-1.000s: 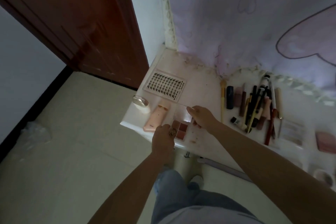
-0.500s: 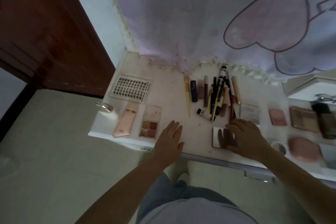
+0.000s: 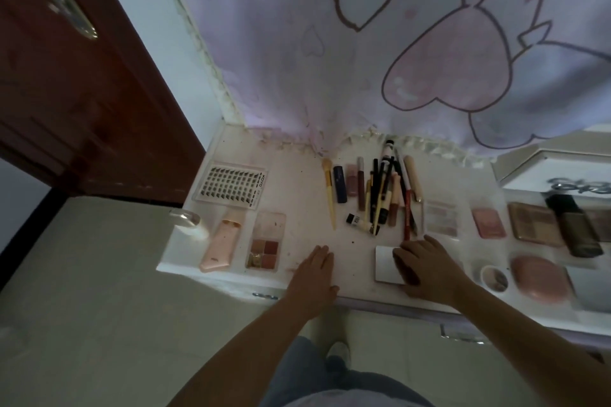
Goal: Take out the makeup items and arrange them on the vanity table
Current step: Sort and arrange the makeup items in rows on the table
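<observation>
Lying open, eyeshadow palette (image 3: 265, 241), four pans.

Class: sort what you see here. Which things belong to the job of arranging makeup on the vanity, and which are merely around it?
Job: vanity table, lash tray, pink tube, eyeshadow palette, pencils and brushes, white compact under the right hand, left hand.

Around: door, curtain, floor.

A home bedroom corner: vanity table (image 3: 297, 155) strewn with makeup, cartoon-print curtain (image 3: 363, 59), wooden door (image 3: 82, 92).
</observation>
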A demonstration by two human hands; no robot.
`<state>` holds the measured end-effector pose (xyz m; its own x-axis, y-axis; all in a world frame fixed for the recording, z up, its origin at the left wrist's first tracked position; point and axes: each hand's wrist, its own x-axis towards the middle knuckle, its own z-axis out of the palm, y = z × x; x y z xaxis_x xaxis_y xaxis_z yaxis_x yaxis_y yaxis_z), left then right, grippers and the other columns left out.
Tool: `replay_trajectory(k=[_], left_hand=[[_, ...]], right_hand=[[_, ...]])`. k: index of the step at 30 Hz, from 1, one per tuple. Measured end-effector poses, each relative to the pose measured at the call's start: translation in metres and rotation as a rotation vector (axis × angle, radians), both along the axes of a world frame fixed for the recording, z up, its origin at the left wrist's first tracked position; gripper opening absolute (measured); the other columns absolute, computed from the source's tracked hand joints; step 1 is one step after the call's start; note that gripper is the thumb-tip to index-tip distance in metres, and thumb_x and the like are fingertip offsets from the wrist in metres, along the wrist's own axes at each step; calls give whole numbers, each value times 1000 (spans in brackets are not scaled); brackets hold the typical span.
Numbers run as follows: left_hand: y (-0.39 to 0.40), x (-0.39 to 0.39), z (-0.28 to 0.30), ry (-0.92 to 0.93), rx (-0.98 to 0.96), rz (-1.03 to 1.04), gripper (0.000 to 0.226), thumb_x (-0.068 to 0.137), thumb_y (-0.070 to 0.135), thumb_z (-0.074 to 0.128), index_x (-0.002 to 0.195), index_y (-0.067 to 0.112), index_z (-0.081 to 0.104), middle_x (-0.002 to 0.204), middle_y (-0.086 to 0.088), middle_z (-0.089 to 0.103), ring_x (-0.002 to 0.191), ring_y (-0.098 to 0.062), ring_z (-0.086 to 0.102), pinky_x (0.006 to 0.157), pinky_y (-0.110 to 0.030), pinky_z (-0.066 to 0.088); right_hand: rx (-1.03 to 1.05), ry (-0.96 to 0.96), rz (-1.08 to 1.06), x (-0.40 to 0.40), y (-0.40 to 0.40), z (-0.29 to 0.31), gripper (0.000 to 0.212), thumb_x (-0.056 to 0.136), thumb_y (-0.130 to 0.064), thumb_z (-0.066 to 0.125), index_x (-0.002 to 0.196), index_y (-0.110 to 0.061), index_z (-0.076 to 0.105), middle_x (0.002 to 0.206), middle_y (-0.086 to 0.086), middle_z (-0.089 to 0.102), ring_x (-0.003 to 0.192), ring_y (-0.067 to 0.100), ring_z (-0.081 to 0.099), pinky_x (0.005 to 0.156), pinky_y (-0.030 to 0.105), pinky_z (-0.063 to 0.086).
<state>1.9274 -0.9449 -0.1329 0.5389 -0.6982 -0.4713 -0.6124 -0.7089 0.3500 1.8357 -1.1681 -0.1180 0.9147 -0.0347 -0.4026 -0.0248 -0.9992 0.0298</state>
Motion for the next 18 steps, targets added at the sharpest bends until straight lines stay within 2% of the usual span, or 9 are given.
replay_trajectory(k=[4,7,9,11,13,15,16,18], left_hand=[[-7,6,24,245,-171,116,77,92,30,52,146,9,2,156,-7,3,143,-16,7,113,-25,8],[-12,19,49,507,-347,359,82,86,22,63,146,8,9,153,-8,19,138,-19,25,109,-29,25],[-5,28,64,662,-476,452,75,84,11,64,144,7,18,148,-10,31,127,-16,39,98,-25,38],[8,35,76,720,-584,429,61,83,0,62,137,10,34,136,-12,47,109,-11,51,84,-15,47],[23,41,92,737,-666,391,51,82,-5,60,127,14,44,120,-7,56,94,-4,57,75,-10,49],[40,44,105,711,-729,380,44,82,-6,60,120,12,48,110,-5,59,92,-3,59,79,-13,49],[50,46,110,691,-758,393,43,81,-7,60,119,9,49,109,-6,59,94,-7,58,84,-19,48],[71,49,116,687,-802,419,44,79,-10,60,118,7,51,104,-6,61,94,-10,59,84,-23,49]], right_hand=[[73,-97,3,8,15,17,72,78,-53,50,139,-20,31,139,0,39,123,13,39,103,23,25],[189,-201,-9,24,36,42,62,80,-48,54,132,-17,43,125,5,51,111,21,47,92,24,34],[313,-268,-29,35,51,61,57,82,-45,57,130,-14,47,115,8,56,104,23,51,84,23,37],[404,-312,-20,45,68,81,53,82,-41,60,126,-12,52,108,12,59,96,25,55,80,25,40],[447,-334,-7,53,83,100,49,82,-39,61,121,-10,56,103,13,60,90,26,56,78,28,42],[488,-339,13,58,101,116,46,81,-37,63,117,-9,58,97,14,60,85,26,56,72,27,40],[499,-337,27,61,109,123,46,81,-37,63,117,-9,59,96,13,60,84,25,56,70,26,39],[521,-308,36,63,128,134,45,82,-37,62,117,-10,58,99,12,60,84,23,56,72,27,41]])
